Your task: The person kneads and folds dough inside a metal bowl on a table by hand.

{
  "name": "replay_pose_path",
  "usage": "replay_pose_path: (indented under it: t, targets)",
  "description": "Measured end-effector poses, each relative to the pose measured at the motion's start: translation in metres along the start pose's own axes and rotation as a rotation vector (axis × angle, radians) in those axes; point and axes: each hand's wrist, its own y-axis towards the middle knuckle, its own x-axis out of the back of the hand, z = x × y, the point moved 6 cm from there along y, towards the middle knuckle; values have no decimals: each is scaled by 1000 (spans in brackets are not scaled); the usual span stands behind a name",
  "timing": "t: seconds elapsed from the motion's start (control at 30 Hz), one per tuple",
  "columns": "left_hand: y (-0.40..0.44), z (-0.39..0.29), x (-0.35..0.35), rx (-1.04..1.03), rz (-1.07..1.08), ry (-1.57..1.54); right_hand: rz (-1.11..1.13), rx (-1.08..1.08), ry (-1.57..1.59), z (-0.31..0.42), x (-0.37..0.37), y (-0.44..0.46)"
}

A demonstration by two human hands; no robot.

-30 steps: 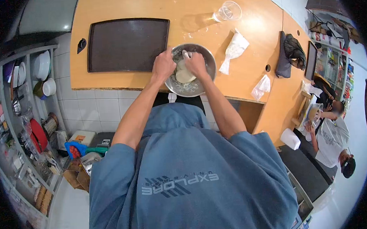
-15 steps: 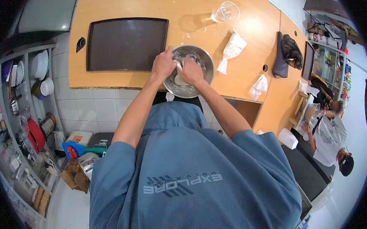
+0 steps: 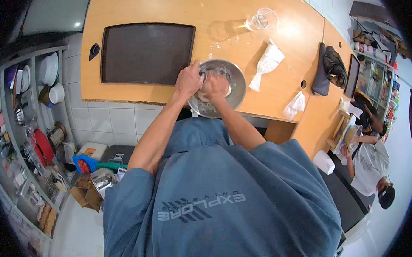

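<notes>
Two hands are shown in the head view, both at one bowl [image 3: 236,98] on the table [image 3: 121,93]. The rim's left side is gripped by the left hand [image 3: 188,79], its fingers closed over the edge. One lump of dough [image 3: 203,96] is held within the bowl, under and beside the fingers of the right hand [image 3: 215,86]; these are blurred, so how far they are spread cannot be told, though the dough seems to be pressed by them. One large tray [image 3: 147,53] is set left of the bowl, near the left hand. To the bowl's right, two bags are laid, one larger [image 3: 267,59], one smaller [image 3: 294,105]; one cup [image 3: 264,19] is placed beyond. Two people [image 3: 370,160] are seen at far right.
</notes>
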Motion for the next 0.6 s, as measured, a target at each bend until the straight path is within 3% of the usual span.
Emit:
replay_pose_path:
  t: [0.07, 0.2, 0.33, 0.57, 0.6]
  targets:
    - [-3, -5, 6, 49, 20, 1, 150, -111, -27, -3, 1, 11]
    - [1, 0, 7, 12, -42, -3, 96, -407, 162, -6, 19, 17]
    - [3, -2, 5, -15, -16, 13, 149, -441, 340, -28, 20, 15]
    - [2, 3, 6, 29, -3, 8, 235, -610, 1073, -43, 53, -1]
    - [2, 1, 8, 54, -8, 7, 123, -497, 1119, -41, 55, 0]
